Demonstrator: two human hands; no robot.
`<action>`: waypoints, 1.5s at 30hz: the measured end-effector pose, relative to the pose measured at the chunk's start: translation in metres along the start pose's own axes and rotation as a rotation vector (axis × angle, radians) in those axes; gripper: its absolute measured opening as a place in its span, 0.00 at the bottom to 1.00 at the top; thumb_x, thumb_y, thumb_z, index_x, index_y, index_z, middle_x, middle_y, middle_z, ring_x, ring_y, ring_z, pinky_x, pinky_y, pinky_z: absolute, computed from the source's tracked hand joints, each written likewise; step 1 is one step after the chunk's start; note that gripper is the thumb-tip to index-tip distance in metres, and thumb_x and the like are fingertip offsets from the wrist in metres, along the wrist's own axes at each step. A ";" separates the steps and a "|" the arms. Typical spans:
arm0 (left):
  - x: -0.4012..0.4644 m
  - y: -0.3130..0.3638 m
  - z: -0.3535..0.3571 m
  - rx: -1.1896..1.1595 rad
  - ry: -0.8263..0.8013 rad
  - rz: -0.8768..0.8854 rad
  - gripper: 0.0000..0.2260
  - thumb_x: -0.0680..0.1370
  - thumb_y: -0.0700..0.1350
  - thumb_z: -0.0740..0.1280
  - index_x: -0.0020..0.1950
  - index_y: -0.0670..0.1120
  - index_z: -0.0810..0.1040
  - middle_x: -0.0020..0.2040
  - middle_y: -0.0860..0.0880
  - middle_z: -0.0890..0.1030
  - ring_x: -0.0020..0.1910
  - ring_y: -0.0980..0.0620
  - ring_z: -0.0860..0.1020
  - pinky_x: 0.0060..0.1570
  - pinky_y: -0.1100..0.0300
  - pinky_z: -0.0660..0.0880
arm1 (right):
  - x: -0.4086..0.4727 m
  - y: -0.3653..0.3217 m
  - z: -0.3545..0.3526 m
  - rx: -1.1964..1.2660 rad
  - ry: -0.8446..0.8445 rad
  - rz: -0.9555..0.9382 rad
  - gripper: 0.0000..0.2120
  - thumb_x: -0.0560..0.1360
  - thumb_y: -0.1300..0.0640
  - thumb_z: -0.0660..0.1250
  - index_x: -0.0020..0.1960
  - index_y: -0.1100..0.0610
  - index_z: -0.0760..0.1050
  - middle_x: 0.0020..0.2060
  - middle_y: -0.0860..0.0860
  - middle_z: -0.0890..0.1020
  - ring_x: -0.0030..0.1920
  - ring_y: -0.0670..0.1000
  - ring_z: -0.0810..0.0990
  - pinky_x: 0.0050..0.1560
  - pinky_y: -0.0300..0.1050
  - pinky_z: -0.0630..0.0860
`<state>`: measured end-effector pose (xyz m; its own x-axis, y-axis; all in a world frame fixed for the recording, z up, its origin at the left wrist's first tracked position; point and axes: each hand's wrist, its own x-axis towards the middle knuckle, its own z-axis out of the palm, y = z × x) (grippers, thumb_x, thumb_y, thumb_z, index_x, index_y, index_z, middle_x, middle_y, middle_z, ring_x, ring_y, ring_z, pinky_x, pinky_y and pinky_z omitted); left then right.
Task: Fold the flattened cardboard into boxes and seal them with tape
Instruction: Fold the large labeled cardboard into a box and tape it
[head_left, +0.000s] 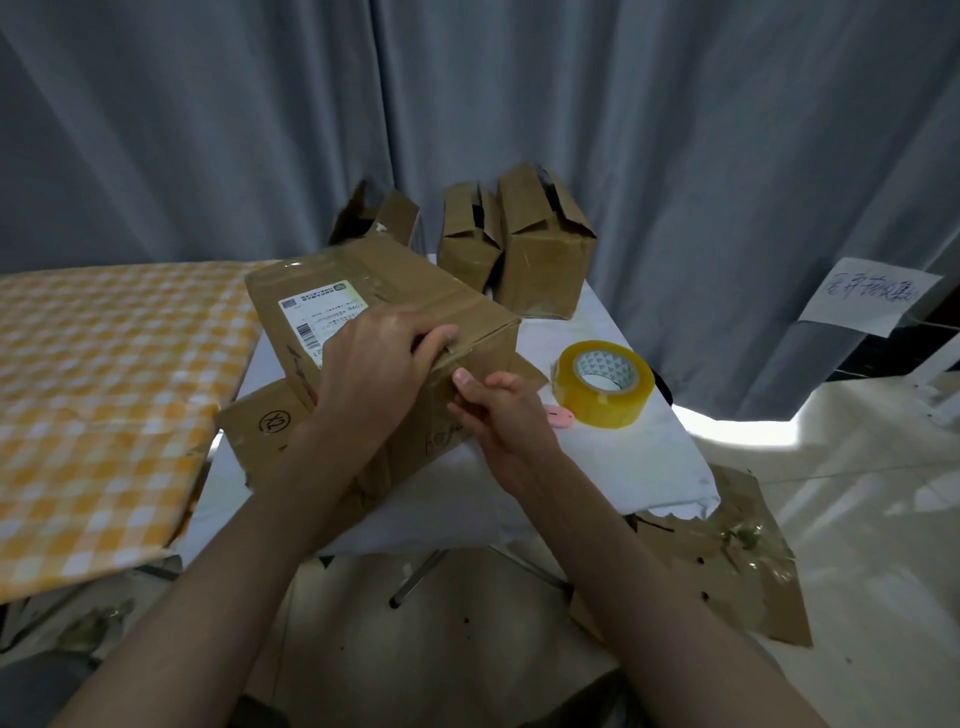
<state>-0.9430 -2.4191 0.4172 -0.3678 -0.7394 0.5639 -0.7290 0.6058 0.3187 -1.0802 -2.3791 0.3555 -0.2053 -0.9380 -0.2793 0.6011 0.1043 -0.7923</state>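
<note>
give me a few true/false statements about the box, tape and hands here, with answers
1. The tape roll lies on the white table, right of the box. True.
2. The right hand holds the tape roll. False: it is at the box's near edge, apart from the roll.
3. The left hand rests on top of the box, fingers curled at its edge. True.
4. The box in hand has no label. False: a white shipping label is on its top.
5. More boxes stand behind it by the curtain. True.
6. The checked cloth is blue. False: it is yellow and white.
</note>
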 end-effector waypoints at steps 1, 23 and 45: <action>0.000 0.000 0.001 0.005 -0.001 0.006 0.16 0.79 0.58 0.64 0.47 0.49 0.85 0.46 0.53 0.84 0.45 0.53 0.78 0.43 0.55 0.74 | 0.001 -0.003 0.000 -0.034 0.006 0.014 0.25 0.72 0.64 0.75 0.64 0.63 0.69 0.54 0.59 0.78 0.47 0.49 0.83 0.49 0.45 0.83; -0.007 0.022 0.010 0.300 -0.144 0.065 0.18 0.76 0.52 0.71 0.59 0.47 0.69 0.58 0.48 0.74 0.44 0.45 0.78 0.36 0.55 0.68 | 0.018 -0.040 -0.018 -1.464 0.095 -1.227 0.15 0.69 0.47 0.76 0.53 0.52 0.82 0.53 0.47 0.82 0.56 0.53 0.68 0.51 0.45 0.62; 0.091 -0.105 -0.017 0.304 -0.556 -0.292 0.36 0.79 0.70 0.46 0.82 0.52 0.50 0.81 0.53 0.51 0.79 0.49 0.54 0.74 0.47 0.57 | 0.017 -0.051 -0.002 -1.522 -0.290 -1.182 0.17 0.73 0.46 0.67 0.59 0.48 0.83 0.54 0.48 0.84 0.54 0.56 0.82 0.50 0.53 0.80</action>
<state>-0.8898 -2.5449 0.4480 -0.3138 -0.9494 -0.0125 -0.9425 0.3099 0.1249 -1.1160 -2.3994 0.3905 0.2686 -0.7395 0.6173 -0.8172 -0.5141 -0.2604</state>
